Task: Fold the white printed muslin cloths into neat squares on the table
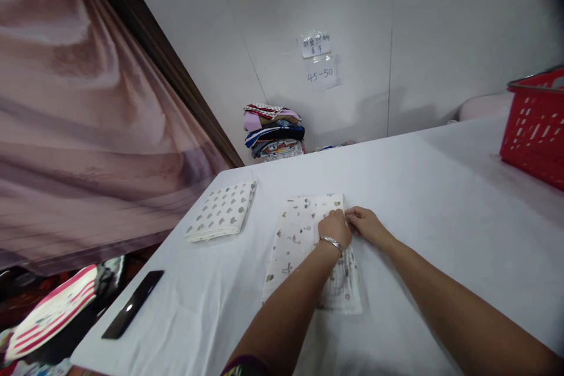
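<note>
1. We see a white cloth with small grey and green prints lying on the white-covered table, near the middle of the scene; layers show towards its near right corner.
2. Our left hand, with a silver bracelet at the wrist, rests on the cloth close to its right edge. The fingers are curled under, their tips hidden, so we cannot tell whether they grasp the fabric.
3. Our right hand reaches in from the right, thumb and fingertips drawn together at that same edge, just beside the left hand; we cannot tell whether fabric is caught between them.
4. To the left, apart from the cloth, we have a folded white fabric with grey mushroom-like prints.
5. At the near left lies a black, glossy slab.
6. On the far right we see a red basket.
7. Beyond the table's far edge, a stack of folded textiles stands against the wall, below two paper notes.
</note>
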### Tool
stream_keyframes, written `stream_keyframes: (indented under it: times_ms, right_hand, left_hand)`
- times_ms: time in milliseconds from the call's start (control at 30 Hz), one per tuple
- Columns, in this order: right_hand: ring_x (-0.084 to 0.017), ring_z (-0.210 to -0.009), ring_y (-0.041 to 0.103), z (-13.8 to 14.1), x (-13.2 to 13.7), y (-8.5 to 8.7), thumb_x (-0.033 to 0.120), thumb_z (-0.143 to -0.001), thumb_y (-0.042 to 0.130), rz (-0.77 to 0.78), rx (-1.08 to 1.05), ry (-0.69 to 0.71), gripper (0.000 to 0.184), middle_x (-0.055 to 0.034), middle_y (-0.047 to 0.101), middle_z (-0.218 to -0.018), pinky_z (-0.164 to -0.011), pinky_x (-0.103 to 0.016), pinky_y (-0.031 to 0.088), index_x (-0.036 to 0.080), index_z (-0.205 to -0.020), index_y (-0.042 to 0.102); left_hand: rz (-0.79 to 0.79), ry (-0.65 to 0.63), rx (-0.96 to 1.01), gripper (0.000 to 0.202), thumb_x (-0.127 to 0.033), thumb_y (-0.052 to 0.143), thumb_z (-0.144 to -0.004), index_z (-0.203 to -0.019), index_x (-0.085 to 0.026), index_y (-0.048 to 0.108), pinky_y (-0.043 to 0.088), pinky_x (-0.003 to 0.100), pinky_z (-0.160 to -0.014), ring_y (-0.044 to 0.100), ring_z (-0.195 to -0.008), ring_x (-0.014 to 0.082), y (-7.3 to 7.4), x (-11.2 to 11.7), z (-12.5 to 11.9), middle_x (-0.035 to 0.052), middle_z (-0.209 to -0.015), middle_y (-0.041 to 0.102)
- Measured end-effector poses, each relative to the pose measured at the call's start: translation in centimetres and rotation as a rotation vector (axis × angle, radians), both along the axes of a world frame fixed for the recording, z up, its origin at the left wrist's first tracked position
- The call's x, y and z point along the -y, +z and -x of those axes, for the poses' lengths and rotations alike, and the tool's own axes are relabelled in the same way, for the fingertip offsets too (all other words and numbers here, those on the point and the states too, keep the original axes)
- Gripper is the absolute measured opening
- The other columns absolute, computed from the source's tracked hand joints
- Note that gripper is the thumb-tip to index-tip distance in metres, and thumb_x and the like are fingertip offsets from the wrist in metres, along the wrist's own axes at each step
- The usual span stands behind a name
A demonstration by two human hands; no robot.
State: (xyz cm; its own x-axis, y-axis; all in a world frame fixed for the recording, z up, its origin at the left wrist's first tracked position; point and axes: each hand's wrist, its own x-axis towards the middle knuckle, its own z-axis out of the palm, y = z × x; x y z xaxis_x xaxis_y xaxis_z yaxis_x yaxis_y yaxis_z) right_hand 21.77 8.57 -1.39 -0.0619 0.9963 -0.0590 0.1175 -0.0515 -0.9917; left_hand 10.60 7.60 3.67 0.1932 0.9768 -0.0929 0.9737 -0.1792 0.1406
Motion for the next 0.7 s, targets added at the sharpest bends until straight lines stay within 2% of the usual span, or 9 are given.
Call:
stream_keyframes:
  times_ms: [333,567,700]
  right_hand:
    - [-0.008,-0.037,0.040,0.0,0.2,0.2,0.036,-0.072,0.054,0.015,0.021,0.020,0.021,0.0047,0.048,-0.043,-0.039,-0.021,0.030,0.018,-0.062,0.051]
    - [-0.008,-0.038,0.040,0.0,0.4,0.4,0.036,-0.072,0.054,0.049,0.020,0.021,0.020,0.0045,0.050,-0.045,-0.040,-0.021,0.031,0.017,-0.066,0.054]
    - [-0.007,-0.037,0.040,0.0,0.5,0.6,0.039,-0.072,0.055,0.062,0.018,0.046,0.024,0.0042,0.051,-0.046,-0.039,-0.021,0.030,0.018,-0.062,0.051]
  left_hand:
    - [0.112,0.061,0.122,0.027,-0.031,0.050,-0.074,-0.099,-0.020,0.051,0.045,0.031,-0.078,0.056,-0.095,0.0218,0.9,0.8,0.8,0.0082,-0.107,0.056]
    - [0.145,0.006,0.122,0.038,-0.027,0.053,-0.069,-0.107,-0.020,0.050,0.045,0.030,-0.082,0.053,-0.100,0.0217,0.8,2.0,1.3,0.0079,-0.112,0.049]
    - [0.087,-0.029,0.095,0.036,-0.019,0.051,-0.070,-0.106,-0.020,0.051,0.045,0.030,-0.082,0.052,-0.100,0.0211,0.9,2.5,1.5,0.0082,-0.110,0.048]
